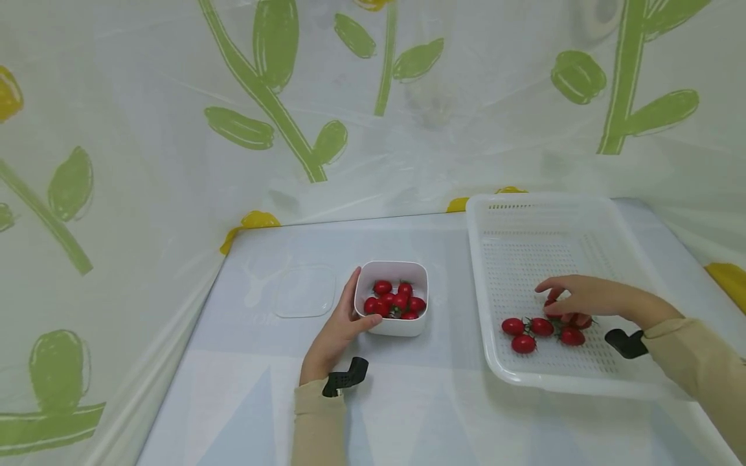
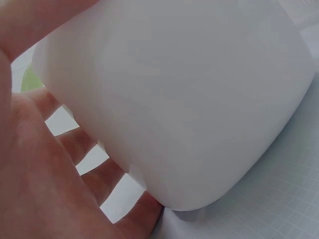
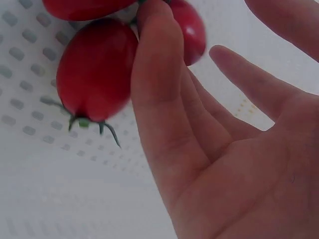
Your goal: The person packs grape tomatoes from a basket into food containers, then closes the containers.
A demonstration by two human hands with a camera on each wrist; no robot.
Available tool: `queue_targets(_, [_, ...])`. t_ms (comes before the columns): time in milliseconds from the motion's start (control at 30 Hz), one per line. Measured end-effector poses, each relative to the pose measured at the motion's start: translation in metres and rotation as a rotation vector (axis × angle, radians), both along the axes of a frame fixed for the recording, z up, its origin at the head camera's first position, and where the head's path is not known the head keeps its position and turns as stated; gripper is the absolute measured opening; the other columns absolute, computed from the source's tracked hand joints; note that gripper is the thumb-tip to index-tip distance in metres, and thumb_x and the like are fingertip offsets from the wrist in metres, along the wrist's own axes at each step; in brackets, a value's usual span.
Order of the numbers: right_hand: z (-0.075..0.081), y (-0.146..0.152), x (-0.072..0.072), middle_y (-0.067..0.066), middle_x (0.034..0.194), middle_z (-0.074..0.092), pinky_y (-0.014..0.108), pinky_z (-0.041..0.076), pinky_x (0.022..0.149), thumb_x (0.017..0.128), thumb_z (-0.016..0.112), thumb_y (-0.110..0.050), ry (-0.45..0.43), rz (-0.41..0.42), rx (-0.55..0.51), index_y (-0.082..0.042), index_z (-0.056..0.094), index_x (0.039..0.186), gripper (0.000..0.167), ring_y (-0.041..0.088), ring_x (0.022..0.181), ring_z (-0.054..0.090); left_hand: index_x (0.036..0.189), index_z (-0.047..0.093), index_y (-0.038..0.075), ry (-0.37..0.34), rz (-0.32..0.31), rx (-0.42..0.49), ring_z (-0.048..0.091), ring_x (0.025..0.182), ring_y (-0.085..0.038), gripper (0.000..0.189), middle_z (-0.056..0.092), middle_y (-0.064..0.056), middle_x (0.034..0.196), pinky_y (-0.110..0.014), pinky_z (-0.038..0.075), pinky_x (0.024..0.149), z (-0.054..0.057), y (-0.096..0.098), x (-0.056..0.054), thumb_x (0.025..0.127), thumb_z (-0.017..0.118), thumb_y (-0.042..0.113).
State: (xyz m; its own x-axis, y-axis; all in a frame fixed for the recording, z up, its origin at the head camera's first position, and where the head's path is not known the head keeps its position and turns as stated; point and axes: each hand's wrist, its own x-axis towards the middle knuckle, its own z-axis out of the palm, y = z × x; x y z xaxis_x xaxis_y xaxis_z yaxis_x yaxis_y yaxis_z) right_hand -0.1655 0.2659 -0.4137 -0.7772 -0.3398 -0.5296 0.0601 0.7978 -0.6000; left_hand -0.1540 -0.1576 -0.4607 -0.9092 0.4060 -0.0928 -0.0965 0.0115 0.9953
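Note:
My left hand [image 1: 337, 333] holds a small white square container [image 1: 399, 329] on the table, its thumb at the front rim and the other fingers along the left side. Several red cherry tomatoes [image 1: 400, 301] lie inside it. In the left wrist view the container's smooth wall [image 2: 194, 99] fills most of the picture. Over at the right, my right hand [image 1: 597, 299] reaches down into a white perforated basket [image 1: 479, 291], among several cherry tomatoes [image 1: 523, 343]. The right wrist view has one finger against a tomato [image 3: 97, 69], with thumb and forefinger spread apart.
A clear flat lid [image 1: 305, 291] lies on the table left of the container. Behind the table hangs a pale sheet [image 1: 373, 175] printed with green stems and leaves. The basket's raised walls surround the tomatoes at the right.

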Motion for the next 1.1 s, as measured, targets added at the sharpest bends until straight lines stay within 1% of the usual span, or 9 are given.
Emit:
queue_targets(133, [-0.005,0.001,-0.003,0.019,0.111,0.049,0.033,0.048,0.062,0.081,0.063,-0.026,-0.012,0.000,-0.009,0.001,0.041,0.127,0.057,0.020,0.074,0.054,0.142,0.007,0.038,-0.008,0.001,0.007,0.011,0.133,-0.021,0.085,0.009,0.011,0.147,-0.044,0.025,0.101,0.001,0.001,0.000,0.083,0.060,0.009])
queue_targets(267, [-0.011,0.002,-0.006,0.018,0.112,0.050,0.032,0.048,0.064,0.081,0.063,-0.024,0.003,0.014,-0.011,-0.001,0.047,0.124,0.051,0.019,0.074,0.055,0.142,0.005,0.036,-0.008,0.001,0.006,0.010,0.133,-0.022,0.085,0.008,0.010,0.147,-0.045,0.024,0.101,0.003,0.001,0.000,0.084,0.060,0.009])
queue_targets(400, [-0.014,-0.002,-0.009,0.010,0.095,0.057,0.031,0.046,0.063,0.079,0.065,-0.022,0.008,0.027,0.008,-0.004,0.052,0.119,0.045,0.018,0.069,0.055,0.143,0.005,0.035,-0.009,0.003,-0.006,0.009,0.133,-0.021,0.085,0.008,0.011,0.147,-0.046,0.024,0.101,0.004,0.000,0.001,0.084,0.060,0.010])
queue_targets(500, [-0.016,-0.006,-0.010,0.006,0.089,0.057,0.031,0.044,0.061,0.078,0.066,-0.019,0.032,0.054,0.037,-0.005,0.055,0.115,0.041,0.017,0.067,0.053,0.143,0.005,0.035,-0.007,0.008,-0.015,0.008,0.134,-0.021,0.085,0.008,0.011,0.147,-0.048,0.023,0.101,0.004,0.000,0.001,0.084,0.061,0.011])
queue_targets(633, [-0.018,-0.009,-0.011,0.005,0.095,0.056,0.031,0.045,0.059,0.076,0.067,-0.015,0.074,0.081,0.064,-0.005,0.056,0.110,0.037,0.016,0.065,0.053,0.142,0.005,0.036,-0.008,0.009,-0.016,0.008,0.134,-0.021,0.084,0.008,0.011,0.147,-0.048,0.022,0.101,0.004,0.000,0.002,0.084,0.061,0.011])
queue_targets(767, [-0.017,-0.013,-0.012,0.005,0.092,0.055,0.031,0.045,0.055,0.076,0.066,-0.015,0.091,0.085,0.065,-0.007,0.057,0.105,0.031,0.017,0.063,0.051,0.143,0.004,0.035,-0.012,0.002,-0.003,0.008,0.134,-0.022,0.085,0.009,0.012,0.146,-0.048,0.023,0.101,0.004,0.000,0.002,0.084,0.060,0.011])
queue_targets(867, [-0.014,-0.015,-0.013,0.004,0.092,0.056,0.030,0.045,0.058,0.077,0.066,-0.019,0.133,0.091,0.076,-0.009,0.058,0.102,0.028,0.016,0.068,0.052,0.143,0.004,0.034,-0.013,-0.001,0.003,0.007,0.134,-0.021,0.085,0.010,0.013,0.145,-0.048,0.023,0.101,0.004,0.000,0.002,0.084,0.060,0.010])
queue_targets(967, [-0.012,-0.015,-0.014,0.005,0.095,0.058,0.029,0.046,0.061,0.078,0.066,-0.022,0.179,0.083,0.076,-0.010,0.058,0.103,0.029,0.016,0.073,0.052,0.143,0.005,0.035,-0.013,0.000,0.004,0.007,0.134,-0.021,0.085,0.010,0.014,0.145,-0.049,0.022,0.101,0.004,0.000,0.002,0.084,0.060,0.011])
queue_targets(1100, [-0.008,-0.014,-0.015,0.008,0.099,0.057,0.030,0.048,0.061,0.079,0.066,-0.022,0.231,0.047,0.082,-0.009,0.057,0.107,0.032,0.017,0.074,0.053,0.142,0.005,0.037,-0.014,0.003,0.002,0.006,0.134,-0.021,0.085,0.009,0.015,0.145,-0.050,0.022,0.101,0.004,0.000,0.002,0.083,0.061,0.013])
